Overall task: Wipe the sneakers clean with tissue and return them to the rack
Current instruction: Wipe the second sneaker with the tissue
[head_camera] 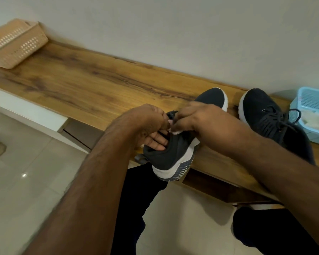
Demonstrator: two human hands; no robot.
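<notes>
A dark sneaker with a white sole [175,153] lies tilted on its side at the front edge of the wooden rack top [85,85], its heel hanging over the edge. My left hand [151,124] grips it at the collar, fingers curled into the opening. My right hand [197,116] holds a small white tissue [176,132] against the sneaker's upper near the laces. The second dark sneaker [265,115] stands upright to the right, laces loose, touched by neither hand.
A beige perforated basket [17,43] sits at the far left of the rack top. A light blue basket [313,115] with white tissue inside stands at the right edge. The wall runs behind; pale floor tiles and my dark-trousered legs lie below.
</notes>
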